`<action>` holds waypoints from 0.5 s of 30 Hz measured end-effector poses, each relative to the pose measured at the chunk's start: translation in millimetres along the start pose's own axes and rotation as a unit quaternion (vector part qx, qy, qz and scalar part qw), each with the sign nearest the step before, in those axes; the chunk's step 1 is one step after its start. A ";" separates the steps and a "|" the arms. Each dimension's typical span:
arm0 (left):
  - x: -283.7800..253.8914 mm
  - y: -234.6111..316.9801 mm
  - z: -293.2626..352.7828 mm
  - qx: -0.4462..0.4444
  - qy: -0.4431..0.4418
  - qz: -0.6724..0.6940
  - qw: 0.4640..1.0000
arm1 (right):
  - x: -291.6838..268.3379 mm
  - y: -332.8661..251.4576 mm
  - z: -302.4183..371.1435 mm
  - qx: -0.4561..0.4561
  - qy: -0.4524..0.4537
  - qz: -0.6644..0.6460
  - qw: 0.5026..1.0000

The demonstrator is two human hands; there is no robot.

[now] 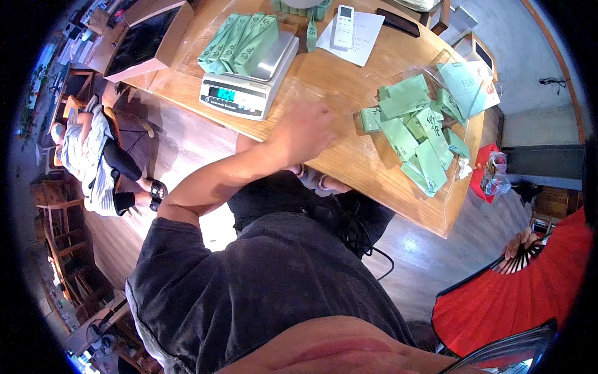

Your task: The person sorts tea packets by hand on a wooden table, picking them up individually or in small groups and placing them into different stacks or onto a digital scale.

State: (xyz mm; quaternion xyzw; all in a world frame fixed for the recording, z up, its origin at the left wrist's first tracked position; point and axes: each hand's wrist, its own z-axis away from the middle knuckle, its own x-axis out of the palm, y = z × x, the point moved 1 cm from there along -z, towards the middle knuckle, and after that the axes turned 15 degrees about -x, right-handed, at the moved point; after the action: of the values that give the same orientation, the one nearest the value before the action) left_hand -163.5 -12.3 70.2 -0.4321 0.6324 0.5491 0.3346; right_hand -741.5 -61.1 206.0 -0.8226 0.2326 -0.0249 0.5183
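Note:
My left hand (303, 132) hangs over the table's near edge, smeared by motion, so whether its fingers grip anything does not show. Close by stands a white electronic scale (243, 93) with a lit display; several long green packets (240, 47) lie side by side on its metal pan. To the right, a loose heap of green packets (423, 131) covers the table corner. At the far right my right hand (518, 244) grips an open red folding fan (517, 299) at its pivot. The fan's leaf hides that forearm.
The wooden table (349, 149) also bears a white remote control (343, 28) on a paper sheet (364, 43), a black flat case (397, 23) and a pale blue sheet-like package (468, 87). An open cardboard box (149, 40) stands at left. A seated person (93, 156) is beyond it.

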 end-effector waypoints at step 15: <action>62.0 13.1 -59.3 -0.050 -0.007 0.079 0.996 | -54.1 21.4 -7.2 -0.084 -0.085 0.118 0.986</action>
State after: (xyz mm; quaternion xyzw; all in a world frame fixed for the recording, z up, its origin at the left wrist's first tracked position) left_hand -197.4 -81.4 30.1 -0.3932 0.6340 0.6075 0.2727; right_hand -799.3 -52.6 201.7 -0.8289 0.2844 0.1261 0.4649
